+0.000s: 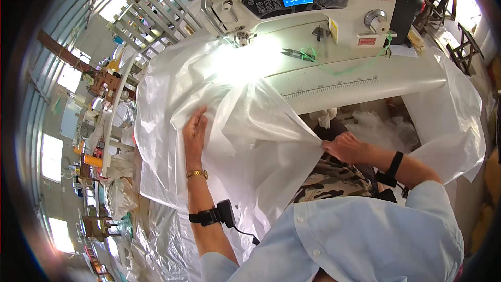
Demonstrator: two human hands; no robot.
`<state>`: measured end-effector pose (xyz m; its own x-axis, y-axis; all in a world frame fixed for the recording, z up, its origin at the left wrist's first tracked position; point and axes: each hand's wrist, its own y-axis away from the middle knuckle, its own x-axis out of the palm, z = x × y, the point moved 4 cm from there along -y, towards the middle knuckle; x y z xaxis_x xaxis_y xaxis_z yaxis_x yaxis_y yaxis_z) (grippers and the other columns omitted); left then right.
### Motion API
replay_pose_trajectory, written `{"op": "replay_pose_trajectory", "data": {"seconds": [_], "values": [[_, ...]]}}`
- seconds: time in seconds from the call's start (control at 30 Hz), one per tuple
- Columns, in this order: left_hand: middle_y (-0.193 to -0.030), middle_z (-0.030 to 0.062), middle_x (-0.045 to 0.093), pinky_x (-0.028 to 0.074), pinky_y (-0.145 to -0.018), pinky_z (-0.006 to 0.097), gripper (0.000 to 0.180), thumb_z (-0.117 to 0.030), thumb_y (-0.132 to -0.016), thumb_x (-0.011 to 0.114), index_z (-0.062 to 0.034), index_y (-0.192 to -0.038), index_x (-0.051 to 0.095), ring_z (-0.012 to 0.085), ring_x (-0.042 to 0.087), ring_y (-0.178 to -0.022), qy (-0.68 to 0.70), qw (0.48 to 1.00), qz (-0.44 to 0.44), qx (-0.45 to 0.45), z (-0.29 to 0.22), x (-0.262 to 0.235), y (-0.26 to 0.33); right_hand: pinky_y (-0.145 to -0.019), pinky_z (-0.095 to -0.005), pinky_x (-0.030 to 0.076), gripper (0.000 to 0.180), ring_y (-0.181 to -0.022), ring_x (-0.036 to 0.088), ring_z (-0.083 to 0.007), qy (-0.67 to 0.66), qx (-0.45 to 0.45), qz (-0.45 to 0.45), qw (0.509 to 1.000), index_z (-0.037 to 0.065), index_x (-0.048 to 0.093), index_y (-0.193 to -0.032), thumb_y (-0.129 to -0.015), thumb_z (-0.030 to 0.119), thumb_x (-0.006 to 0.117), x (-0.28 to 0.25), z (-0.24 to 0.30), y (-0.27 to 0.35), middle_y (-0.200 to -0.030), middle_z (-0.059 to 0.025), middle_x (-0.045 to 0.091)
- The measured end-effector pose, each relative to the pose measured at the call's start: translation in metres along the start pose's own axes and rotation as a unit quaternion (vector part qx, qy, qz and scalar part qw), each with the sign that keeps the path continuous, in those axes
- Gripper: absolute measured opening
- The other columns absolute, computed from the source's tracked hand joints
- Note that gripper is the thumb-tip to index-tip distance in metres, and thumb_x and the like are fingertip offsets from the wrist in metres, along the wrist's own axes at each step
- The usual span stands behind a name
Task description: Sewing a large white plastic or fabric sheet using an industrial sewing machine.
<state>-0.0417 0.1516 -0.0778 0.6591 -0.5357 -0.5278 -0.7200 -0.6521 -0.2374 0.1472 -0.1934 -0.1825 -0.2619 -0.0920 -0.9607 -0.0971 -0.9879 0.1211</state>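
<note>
A large white plastic sheet (250, 162) is spread over the bed of a sewing machine (308, 5), with folds running toward the needle area, where a bright light washes out detail. On the sheet's left part lies my left hand (194, 133), fingers stretched out and pressed on the material. My right hand (345, 148) is closed on the sheet's right edge, pulling it taut into a point above my lap. Whether the needle is in the sheet cannot be seen in the glare.
Thread snips (298, 54) lie on the machine bed, near a green thread (344, 72). White plastic (454, 125) hangs over the table's right end, and crumpled clear plastic (383, 130) sits below the bed. A metal rack (151, 15) stands at the far left.
</note>
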Motion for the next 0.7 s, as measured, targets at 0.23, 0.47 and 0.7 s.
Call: {"op": "replay_pose_trajectory", "data": {"seconds": [0.23, 0.47, 0.7], "values": [[-0.14, 0.0195, 0.051, 0.033, -0.112, 0.04, 0.067, -0.041, -0.088, 0.067, 0.0018, -0.137, 0.05, 0.0311, 0.046, -0.134, -0.054, 0.983, -0.017, 0.174, -0.047, 0.003, 0.035, -0.067, -0.0469, 0.048, 0.021, -0.073, 0.063, -0.0399, -0.202, -0.08, -0.061, 0.974, 0.003, 0.06, -0.106, -0.093, 0.019, 0.058, -0.064, 0.063, -0.02, -0.072, -0.0165, 0.064], [-0.142, 0.0271, 0.04, 0.03, -0.106, 0.058, 0.071, -0.036, -0.083, 0.074, -0.0003, -0.137, 0.044, 0.0479, 0.037, -0.131, -0.358, 0.883, -0.123, 0.279, -0.088, 0.083, 0.128, -0.07, -0.0413, 0.051, 0.04, -0.082, 0.066, -0.0347, -0.267, -0.084, -0.291, 0.915, -0.002, 0.053, -0.127, -0.089, 0.008, 0.058, -0.068, 0.078, -0.094, -0.095, -0.0155, 0.067], [-0.121, 0.0207, 0.061, 0.049, -0.094, 0.043, 0.03, 0.002, -0.087, 0.055, 0.0026, -0.116, 0.061, 0.0383, 0.06, -0.109, -0.206, 0.957, -0.03, 0.203, -0.046, 0.108, 0.161, -0.069, -0.0404, 0.051, 0.056, -0.08, 0.066, -0.033, 0.005, -0.079, -0.143, 0.987, 0.0, 0.043, -0.136, -0.081, 0.001, 0.056, -0.096, 0.092, -0.144, -0.091, -0.0148, 0.065]]}}
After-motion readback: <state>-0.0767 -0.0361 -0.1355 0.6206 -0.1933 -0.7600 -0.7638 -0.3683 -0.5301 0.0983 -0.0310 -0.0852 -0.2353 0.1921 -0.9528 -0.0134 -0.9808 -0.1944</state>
